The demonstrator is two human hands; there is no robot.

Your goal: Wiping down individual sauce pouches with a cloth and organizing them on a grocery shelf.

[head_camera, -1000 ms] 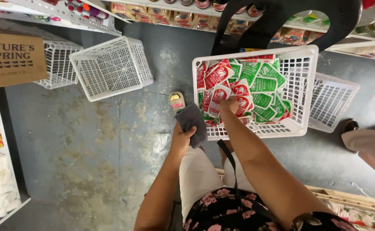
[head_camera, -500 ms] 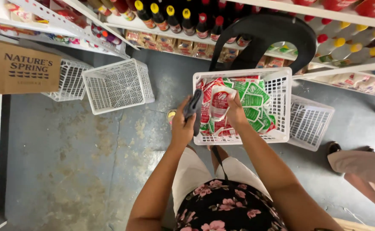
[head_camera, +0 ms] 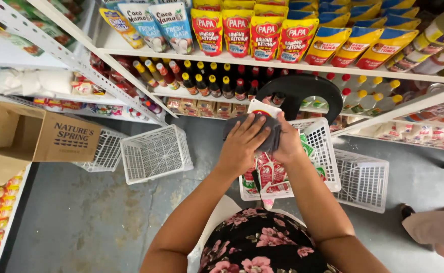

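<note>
Both hands have risen from the white basket of red and green sachets since a second ago, and the view has tilted up with them, so the shelves now fill the top of the picture. Between the hands is a grey cloth, pressed against a white and red pouch whose top edge sticks out above it. The left hand lies flat over the cloth with its fingers spread, and the right hand is wrapped around the pouch and cloth from the other side, fingers mostly hidden. All of this is in the air above the basket, which sits on a black stool just in front of the shelves. Two empty white baskets stand on the grey floor to the left, the nearer one tipped at an angle, and another empty one rests beside the full basket on the right. An open cardboard box sits at the left edge on a lower shelf. Rows of yellow and red sauce pouches line the top shelf, with dark bottles on the shelf below. Someone else's foot shows at the right edge of the floor.
</note>
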